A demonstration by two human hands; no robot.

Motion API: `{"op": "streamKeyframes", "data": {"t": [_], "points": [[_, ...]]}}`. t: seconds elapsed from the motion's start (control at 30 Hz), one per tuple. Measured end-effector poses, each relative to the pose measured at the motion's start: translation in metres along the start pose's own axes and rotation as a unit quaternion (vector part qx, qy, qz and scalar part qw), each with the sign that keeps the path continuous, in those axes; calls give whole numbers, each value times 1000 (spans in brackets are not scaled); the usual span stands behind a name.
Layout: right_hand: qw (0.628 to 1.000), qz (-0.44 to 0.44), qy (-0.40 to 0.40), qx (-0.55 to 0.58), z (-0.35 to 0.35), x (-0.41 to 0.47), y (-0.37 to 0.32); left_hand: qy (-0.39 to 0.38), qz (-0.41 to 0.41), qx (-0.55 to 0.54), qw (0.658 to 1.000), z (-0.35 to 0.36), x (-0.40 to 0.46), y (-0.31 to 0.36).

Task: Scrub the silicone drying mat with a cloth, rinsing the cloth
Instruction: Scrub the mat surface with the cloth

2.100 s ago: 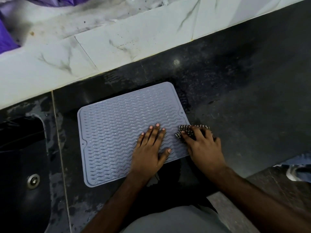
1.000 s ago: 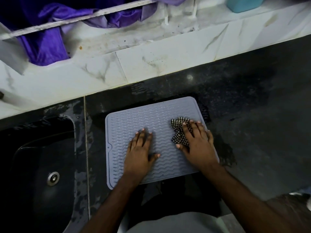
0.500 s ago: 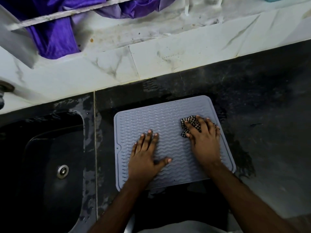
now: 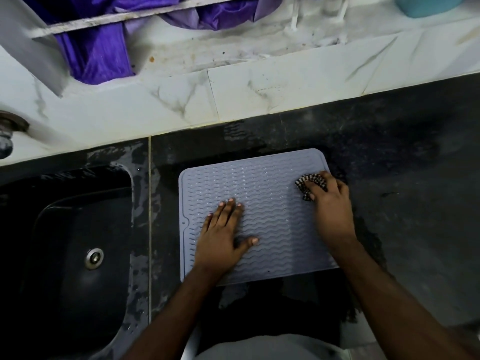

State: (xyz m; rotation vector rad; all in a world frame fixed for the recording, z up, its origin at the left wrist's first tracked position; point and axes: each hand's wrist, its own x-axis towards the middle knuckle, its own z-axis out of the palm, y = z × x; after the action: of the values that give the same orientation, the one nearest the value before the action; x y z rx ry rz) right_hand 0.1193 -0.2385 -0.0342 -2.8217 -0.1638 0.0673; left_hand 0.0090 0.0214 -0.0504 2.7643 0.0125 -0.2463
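Note:
A grey silicone drying mat with wavy ridges lies flat on the dark wet countertop, just right of the sink. My left hand presses flat on the mat's lower left part, fingers straight and thumb spread. My right hand holds a small black-and-white checked cloth bunched under its fingers against the mat's far right corner. Most of the cloth is hidden under the hand.
A dark sink with a metal drain sits at the left. A tap juts from the white marble ledge behind. Purple fabric and a teal container rest farther back.
My right hand has slid the cloth up and right across the mat to its far right corner. My left hand stays pressed flat on the mat.

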Motion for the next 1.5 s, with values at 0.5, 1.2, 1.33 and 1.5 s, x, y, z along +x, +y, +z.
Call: {"op": "streamKeyframes", "data": {"t": [0.5, 1.2, 1.33, 1.5], "points": [[967, -186, -94, 144, 49, 28, -188, 69, -114, -46, 990, -49, 23, -64], [955, -247, -82, -143, 41, 66, -155, 23, -223, 23, 974, -31, 56, -45], [957, -219, -71, -178, 26, 68, -118, -19, -247, 54, 967, -33, 59, -38], [960, -179, -65, -207, 2, 80, -69, -26, -241, 80, 967, -35, 58, -31]]}}
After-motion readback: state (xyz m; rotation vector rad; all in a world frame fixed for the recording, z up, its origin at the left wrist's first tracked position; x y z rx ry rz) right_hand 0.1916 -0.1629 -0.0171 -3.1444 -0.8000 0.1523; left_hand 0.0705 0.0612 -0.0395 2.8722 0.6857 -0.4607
